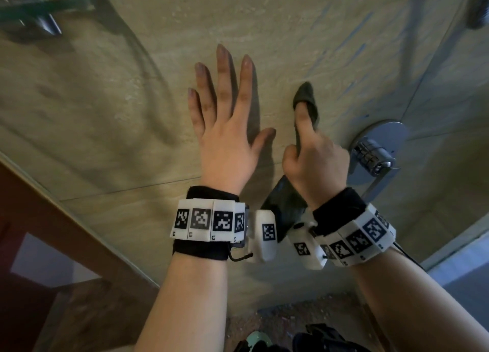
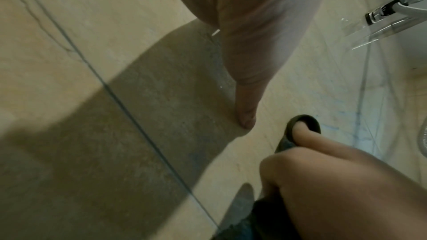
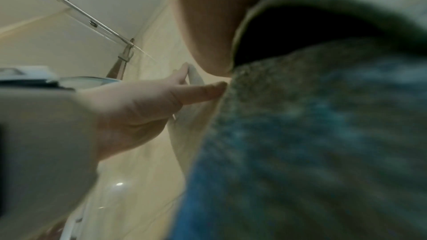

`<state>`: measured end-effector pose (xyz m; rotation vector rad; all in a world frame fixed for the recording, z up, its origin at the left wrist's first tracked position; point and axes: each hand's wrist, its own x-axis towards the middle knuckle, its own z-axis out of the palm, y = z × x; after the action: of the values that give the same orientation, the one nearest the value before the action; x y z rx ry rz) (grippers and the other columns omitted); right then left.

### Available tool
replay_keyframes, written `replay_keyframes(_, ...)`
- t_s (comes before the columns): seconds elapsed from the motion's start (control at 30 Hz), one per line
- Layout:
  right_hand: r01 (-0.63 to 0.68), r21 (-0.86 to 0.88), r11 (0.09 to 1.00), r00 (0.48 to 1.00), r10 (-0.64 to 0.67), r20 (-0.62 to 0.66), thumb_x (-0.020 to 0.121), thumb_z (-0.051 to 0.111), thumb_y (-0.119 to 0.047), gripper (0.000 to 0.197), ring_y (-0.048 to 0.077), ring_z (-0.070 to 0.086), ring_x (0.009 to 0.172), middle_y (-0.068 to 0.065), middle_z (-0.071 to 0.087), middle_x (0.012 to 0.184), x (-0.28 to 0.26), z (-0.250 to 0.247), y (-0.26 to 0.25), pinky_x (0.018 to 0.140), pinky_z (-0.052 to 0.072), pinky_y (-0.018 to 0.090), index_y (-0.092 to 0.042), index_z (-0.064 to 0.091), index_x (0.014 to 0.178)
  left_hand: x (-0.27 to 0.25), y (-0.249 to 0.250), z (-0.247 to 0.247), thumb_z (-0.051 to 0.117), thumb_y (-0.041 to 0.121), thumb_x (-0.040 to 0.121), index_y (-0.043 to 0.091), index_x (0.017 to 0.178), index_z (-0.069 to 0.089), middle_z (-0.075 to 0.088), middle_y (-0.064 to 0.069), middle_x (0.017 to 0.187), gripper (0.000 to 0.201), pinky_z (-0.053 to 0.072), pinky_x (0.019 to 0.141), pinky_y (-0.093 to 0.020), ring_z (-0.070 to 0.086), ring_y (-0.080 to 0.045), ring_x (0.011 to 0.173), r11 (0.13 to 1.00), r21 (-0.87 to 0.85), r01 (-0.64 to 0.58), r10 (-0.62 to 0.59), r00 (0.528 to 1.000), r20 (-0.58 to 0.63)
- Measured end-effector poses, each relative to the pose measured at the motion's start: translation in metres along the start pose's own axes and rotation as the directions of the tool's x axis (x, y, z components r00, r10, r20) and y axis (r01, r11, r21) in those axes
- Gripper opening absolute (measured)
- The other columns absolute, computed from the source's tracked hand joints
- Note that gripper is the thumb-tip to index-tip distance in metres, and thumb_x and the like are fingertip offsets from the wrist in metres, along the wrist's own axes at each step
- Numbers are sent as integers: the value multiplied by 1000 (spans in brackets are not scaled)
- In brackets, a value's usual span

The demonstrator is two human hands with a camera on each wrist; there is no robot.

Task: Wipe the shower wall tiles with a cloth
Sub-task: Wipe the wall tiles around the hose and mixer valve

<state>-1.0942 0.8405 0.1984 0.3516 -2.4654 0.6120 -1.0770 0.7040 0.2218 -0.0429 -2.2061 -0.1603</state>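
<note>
Cloth [image 1: 307,105] between left hand [image 1: 225,129] and valve [image 1: 375,153].

The left hand [image 1: 225,129] is spread flat with all 5 fingers straight, while the right hand [image 1: 316,155] beside it has only the index finger [image 1: 304,121] stretched out and the others curled, both forearms raised.

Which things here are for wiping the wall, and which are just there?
For the job:
cloth, held in the right hand
wall tiles, with the left hand flat on them

Just there:
chrome shower knob
glass shelf
</note>
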Motion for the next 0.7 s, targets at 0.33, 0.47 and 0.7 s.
replay_keyframes(0.33, -31, 42, 999, 986, 24, 165, 87, 45, -19, 77, 32, 59, 78, 12, 62, 91, -12, 4, -5, 62, 33, 31, -19, 2, 151, 0, 2, 1, 71, 48, 79, 13, 154, 13, 8, -22, 159, 101, -16, 115, -41, -4, -43, 143, 1000, 7, 7, -7, 1000, 0)
replay_keyframes(0.47, -16, -33, 999, 995, 19, 94, 85, 47, -17, 73, 34, 59, 76, 14, 60, 89, -6, -1, 0, 60, 32, 32, -23, 15, 151, 0, 2, 0, 71, 49, 79, 14, 154, 13, 7, -21, 159, 100, -14, 116, -41, -5, -41, 143, 1000, 9, 9, -9, 1000, 2)
replay_keyframes(0.7, -63, 11, 998, 998, 63, 26, 78, 50, -12, 73, 35, 59, 60, 17, 61, 71, -7, -2, 2, 55, 30, 29, -3, 27, 146, 0, 5, -2, 74, 42, 78, 13, 154, 16, 9, -22, 159, 100, -16, 116, -38, -4, -42, 143, 999, -35, 14, -15, 1000, -22)
